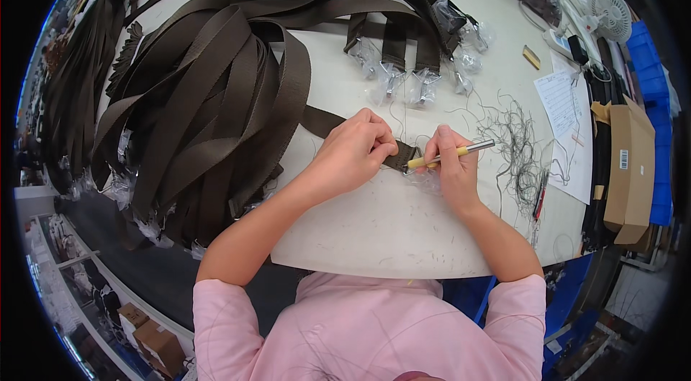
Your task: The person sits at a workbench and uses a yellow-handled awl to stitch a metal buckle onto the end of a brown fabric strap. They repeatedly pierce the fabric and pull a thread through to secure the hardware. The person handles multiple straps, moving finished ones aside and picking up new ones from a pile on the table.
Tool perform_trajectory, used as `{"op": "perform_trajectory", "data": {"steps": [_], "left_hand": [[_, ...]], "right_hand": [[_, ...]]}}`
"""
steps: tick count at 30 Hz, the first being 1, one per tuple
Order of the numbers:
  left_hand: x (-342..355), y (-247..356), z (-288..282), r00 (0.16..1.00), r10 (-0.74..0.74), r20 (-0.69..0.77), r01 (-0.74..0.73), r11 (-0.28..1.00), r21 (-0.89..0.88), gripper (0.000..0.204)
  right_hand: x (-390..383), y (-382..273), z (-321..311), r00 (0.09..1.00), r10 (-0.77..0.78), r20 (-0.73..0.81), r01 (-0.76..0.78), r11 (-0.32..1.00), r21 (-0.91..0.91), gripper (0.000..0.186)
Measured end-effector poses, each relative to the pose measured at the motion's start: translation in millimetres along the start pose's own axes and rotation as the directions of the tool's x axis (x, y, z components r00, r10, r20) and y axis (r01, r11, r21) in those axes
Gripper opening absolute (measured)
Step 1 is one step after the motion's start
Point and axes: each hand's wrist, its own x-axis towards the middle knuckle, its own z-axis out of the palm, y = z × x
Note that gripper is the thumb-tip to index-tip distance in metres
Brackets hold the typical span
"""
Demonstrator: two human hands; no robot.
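**Left hand [360, 147] pinches a brown strap [322, 122], right hand [453, 169] grips a slim tool [468, 148]**

Through the head camera I look down at a white table [345, 244]. The flat strap comes out from the large pile of straps [216, 79] that covers the left part of the table, and its end lies between the two hands, on the side toward the front edge. The left hand has its fingers bent and its fingertips pressed together on the strap, near this end; whether they also hold a thread, I cannot tell.

The right hand is closed around the tool, which is yellow with a silver part. The yellow end lies over the end of the strap, but I cannot tell if they touch. The silver end points to the right edge of the table. Clear plastic [428, 181] shows just beside the right hand.

Toward the far edge I see strap ends wrapped in clear bags [389, 82]. To the right of the right hand there is a loose tangle of dark threads [515, 136], with a red tool [540, 197] near it. White paper [565, 111] lies close to the right edge, and a cardboard box [633, 165] is farther to the right.
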Motion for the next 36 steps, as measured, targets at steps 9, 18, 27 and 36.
{"op": "perform_trajectory", "data": {"steps": [9,18,27,36], "left_hand": [[1,3,10,0.996,-0.002,-0.084,0.01,0.996,0.094,0.013],[0,3,10,0.996,0.006,-0.091,0.001,0.997,0.08,0.011],[0,2,10,0.995,0.018,-0.095,-0.01,0.996,0.084,0.013],[1,4,7,0.997,-0.002,-0.074,0.006,0.998,0.06,0.015]], "right_hand": [[0,1,3,0.999,-0.03,0.019,0.03,0.999,-0.03,0.05],[1,4,4,0.999,-0.035,0.01,0.035,0.999,-0.008,0.05],[1,5,4,0.999,-0.052,0.017,0.052,0.998,-0.02,0.05],[-1,-1,-8,0.998,-0.059,-0.019,0.057,0.995,-0.082,0.047]]}}
